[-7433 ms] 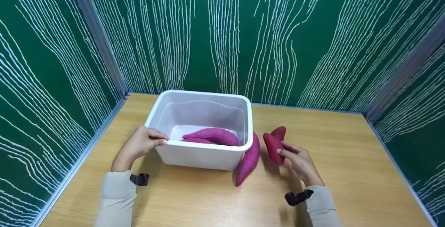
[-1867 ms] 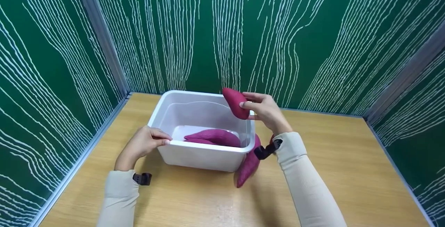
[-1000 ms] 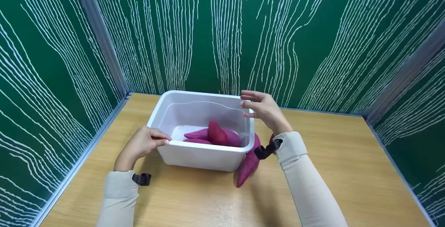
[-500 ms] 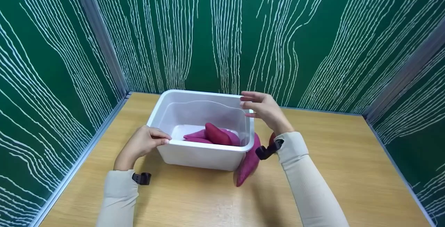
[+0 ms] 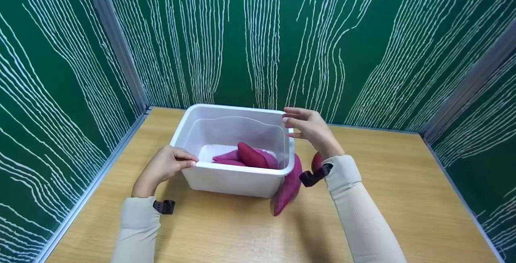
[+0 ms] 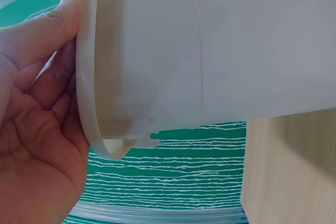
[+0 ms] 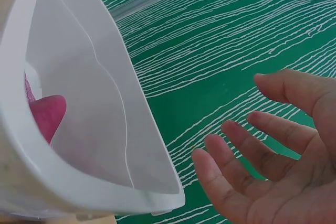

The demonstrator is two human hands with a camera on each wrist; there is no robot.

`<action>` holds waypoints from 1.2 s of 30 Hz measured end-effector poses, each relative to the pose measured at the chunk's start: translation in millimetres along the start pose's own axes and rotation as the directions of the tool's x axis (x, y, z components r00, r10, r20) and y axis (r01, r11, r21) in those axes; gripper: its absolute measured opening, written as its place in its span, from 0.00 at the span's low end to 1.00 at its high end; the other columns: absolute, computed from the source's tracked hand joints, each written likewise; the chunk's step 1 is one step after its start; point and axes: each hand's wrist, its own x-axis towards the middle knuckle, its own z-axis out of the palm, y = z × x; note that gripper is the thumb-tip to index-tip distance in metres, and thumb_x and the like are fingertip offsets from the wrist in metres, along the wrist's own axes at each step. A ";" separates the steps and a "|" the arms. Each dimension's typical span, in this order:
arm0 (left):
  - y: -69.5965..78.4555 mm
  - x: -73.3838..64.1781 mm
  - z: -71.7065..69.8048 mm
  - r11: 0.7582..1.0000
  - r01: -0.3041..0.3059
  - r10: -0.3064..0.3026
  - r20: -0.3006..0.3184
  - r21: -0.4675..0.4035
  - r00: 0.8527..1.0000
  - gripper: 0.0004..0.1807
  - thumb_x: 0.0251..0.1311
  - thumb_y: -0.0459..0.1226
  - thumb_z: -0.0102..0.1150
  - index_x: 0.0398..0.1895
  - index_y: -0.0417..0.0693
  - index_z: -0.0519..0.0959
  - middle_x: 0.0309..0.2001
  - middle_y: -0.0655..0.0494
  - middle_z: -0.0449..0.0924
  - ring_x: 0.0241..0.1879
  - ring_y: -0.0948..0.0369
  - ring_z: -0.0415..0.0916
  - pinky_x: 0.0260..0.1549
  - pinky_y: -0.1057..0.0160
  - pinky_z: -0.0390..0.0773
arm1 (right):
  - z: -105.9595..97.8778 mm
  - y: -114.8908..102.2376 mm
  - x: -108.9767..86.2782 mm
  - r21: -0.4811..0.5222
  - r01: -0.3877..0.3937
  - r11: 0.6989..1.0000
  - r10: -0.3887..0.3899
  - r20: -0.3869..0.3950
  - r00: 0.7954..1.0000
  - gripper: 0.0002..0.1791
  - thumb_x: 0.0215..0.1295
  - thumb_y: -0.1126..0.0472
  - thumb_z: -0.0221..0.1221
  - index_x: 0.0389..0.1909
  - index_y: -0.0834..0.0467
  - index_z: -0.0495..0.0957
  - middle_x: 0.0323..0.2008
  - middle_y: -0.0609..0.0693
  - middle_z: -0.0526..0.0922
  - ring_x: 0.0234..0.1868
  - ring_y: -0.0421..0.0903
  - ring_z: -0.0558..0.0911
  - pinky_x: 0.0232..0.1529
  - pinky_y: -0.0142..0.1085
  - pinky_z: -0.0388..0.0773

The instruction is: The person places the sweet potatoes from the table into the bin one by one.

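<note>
My left hand [image 5: 163, 168] pinches the near-left rim of a white plastic bin [image 5: 231, 180], thumb and fingers on its lip in the left wrist view. Inside the bin a red sweet potato [image 5: 250, 155] lies across purple sweet potatoes [image 5: 227, 161], partly hidden by the front wall. Over the bin's right rim hovers my right hand [image 5: 314, 130], fingers spread and holding nothing, as the right wrist view confirms. Outside, a purple sweet potato [image 5: 288, 188] leans along the bin's right side. Another red sweet potato [image 5: 317, 160] sits mostly hidden behind my right wrist.
The bin stands on a wooden table [image 5: 225, 230]. Green panels [image 5: 258, 53] with white wavy lines enclose the back and both sides, joined by grey metal posts [image 5: 117, 41]. Each wrist wears a small black camera [image 5: 164, 207].
The right hand carried the red sweet potato from the table over the bin and let it fall in. It has since drifted slightly right. The left hand stays on the rim.
</note>
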 end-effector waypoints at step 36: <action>-1.6 -0.1 -1.5 1.000 -0.011 0.011 0.007 -0.001 1.000 0.07 0.54 0.31 0.67 0.37 0.44 0.88 0.42 0.46 0.86 0.45 0.52 0.76 0.52 0.49 0.78 | -26.3 84.8 -18.9 0.074 -0.139 0.988 0.145 -0.095 0.985 0.34 0.65 0.47 0.59 0.69 0.56 0.64 0.66 0.58 0.67 0.64 0.57 0.71 0.53 0.43 0.79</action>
